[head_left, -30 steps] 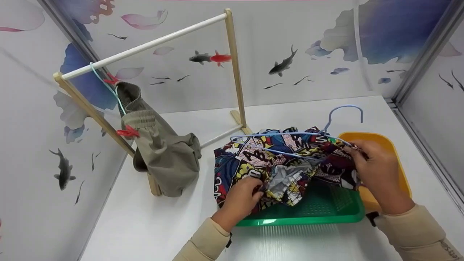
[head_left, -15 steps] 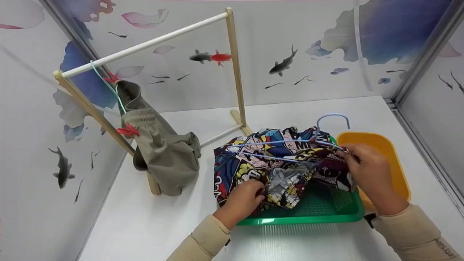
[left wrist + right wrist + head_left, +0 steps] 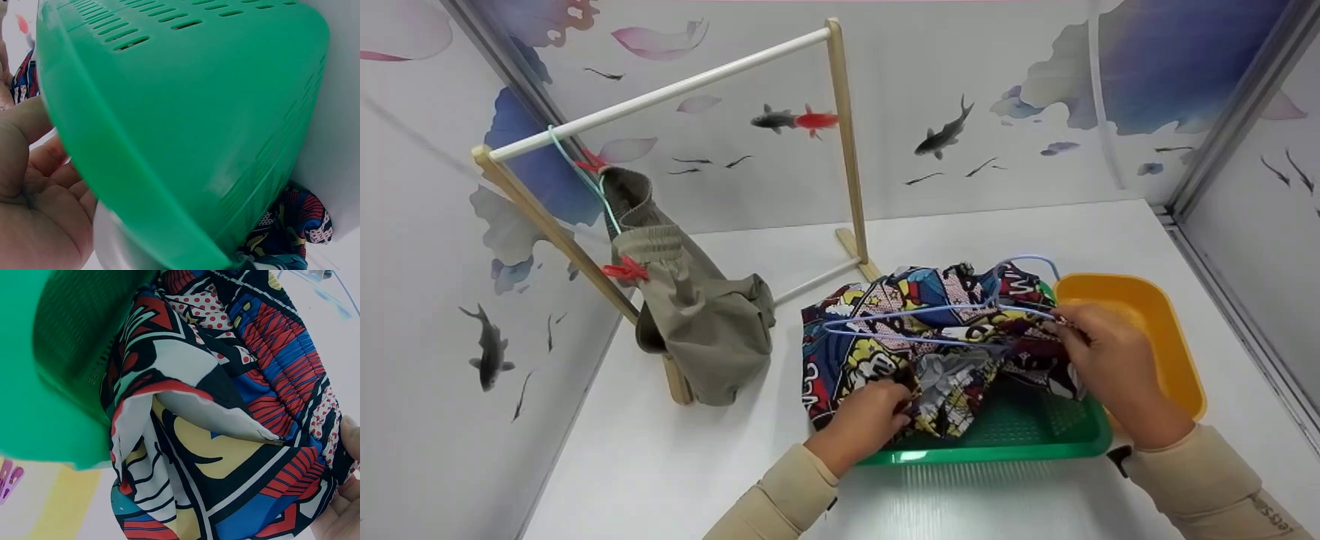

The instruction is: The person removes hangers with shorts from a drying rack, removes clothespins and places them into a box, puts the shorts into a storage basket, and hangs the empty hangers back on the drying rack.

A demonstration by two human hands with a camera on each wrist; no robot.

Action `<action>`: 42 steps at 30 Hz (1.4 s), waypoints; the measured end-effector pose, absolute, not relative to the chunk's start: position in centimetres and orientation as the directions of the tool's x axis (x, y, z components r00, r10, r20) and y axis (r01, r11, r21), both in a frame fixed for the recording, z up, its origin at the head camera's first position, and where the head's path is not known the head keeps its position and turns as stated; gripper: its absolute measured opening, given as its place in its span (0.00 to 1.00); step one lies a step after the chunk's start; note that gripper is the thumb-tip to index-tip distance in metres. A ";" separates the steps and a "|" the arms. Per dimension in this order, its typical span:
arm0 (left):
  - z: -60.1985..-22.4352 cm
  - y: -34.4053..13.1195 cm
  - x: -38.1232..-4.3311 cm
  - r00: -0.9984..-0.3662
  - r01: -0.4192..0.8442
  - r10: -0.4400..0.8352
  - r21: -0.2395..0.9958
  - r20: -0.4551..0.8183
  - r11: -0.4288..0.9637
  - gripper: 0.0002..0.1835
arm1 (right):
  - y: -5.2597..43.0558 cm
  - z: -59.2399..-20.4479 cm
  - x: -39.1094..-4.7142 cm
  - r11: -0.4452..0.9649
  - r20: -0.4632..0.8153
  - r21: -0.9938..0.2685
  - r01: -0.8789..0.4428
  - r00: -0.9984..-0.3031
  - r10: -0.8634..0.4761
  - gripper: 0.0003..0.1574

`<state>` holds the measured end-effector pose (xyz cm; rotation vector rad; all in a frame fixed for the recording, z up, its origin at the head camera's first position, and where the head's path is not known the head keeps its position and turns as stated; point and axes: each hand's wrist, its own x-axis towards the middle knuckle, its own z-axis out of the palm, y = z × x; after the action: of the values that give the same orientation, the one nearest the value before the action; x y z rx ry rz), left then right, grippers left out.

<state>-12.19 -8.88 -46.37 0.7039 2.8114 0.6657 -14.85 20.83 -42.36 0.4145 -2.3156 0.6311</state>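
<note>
Brightly printed shorts [image 3: 840, 352] with a gathered elastic waistband lie crumpled over the green basket [image 3: 975, 455]. My left hand [image 3: 866, 420] grips the near edge of their waistband; in the left wrist view the basket wall hides most of that contact. On the right, my right hand [image 3: 1114, 367] pinches the other side of the waistband, thumb against fingers, as the right wrist view also shows. A blue hanger [image 3: 915, 310] lies across the shorts, its right end running to my right fingertips and partly into the cloth, its hook at the back.
Behind the green basket's right side stands a yellow basket [image 3: 1174, 337]. At left is a rack with a white rail [image 3: 690, 86]; khaki pants [image 3: 697, 322] hang there from a pale green hanger [image 3: 577, 169] with red clips [image 3: 625, 268]. A purple clothespin [image 3: 10, 481] shows below.
My right hand has moved left and slightly nearer with the shorts' waistband. The blue hanger has shifted left and down, its hook sinking lower. The left hand has barely moved.
</note>
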 end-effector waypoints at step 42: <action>-44.8 -10.3 -11.0 -0.892 0.451 0.423 0.388 0.159 0.804 0.13 | 20.5 -43.7 -14.8 0.823 0.667 -0.332 -0.461 -0.731 -0.141 0.12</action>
<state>-11.00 -10.25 -44.85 0.7388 3.0453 0.6803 -14.76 20.46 -43.69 0.4400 -2.3517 0.6440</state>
